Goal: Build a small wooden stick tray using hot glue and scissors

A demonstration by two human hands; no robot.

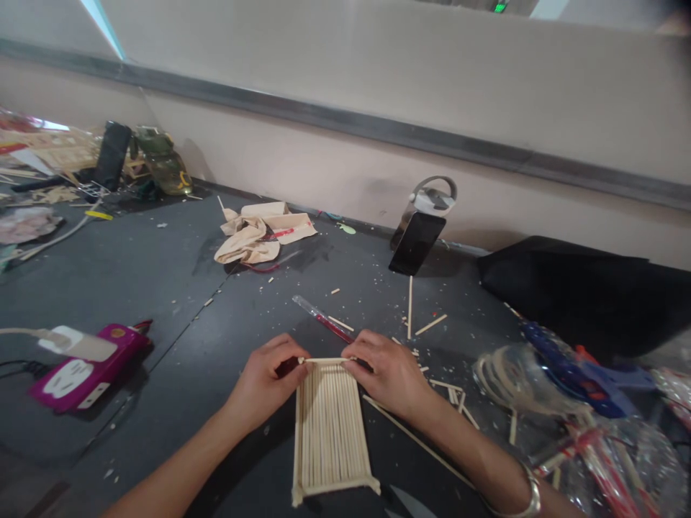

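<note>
A rectangular panel of pale wooden sticks [332, 432], laid side by side with a raised stick edging, lies on the dark table in front of me. My left hand [275, 378] pinches its far left corner between thumb and fingers. At the far right corner, my right hand [386, 367] pinches in the same way. A thin crosswise stick [327, 360] spans the far edge between both hands. Just beyond the hands lies a clear and red plastic tube-like piece [324, 319].
A magenta power strip [91, 370] with a white plug sits left. Crumpled tan paper [251, 241] lies behind. A phone [417, 243] leans on a bottle [432, 198]. Right are loose sticks [432, 324], a blue glue gun [572, 367], a clear round container [504, 378] and plastic wrappers [620, 460].
</note>
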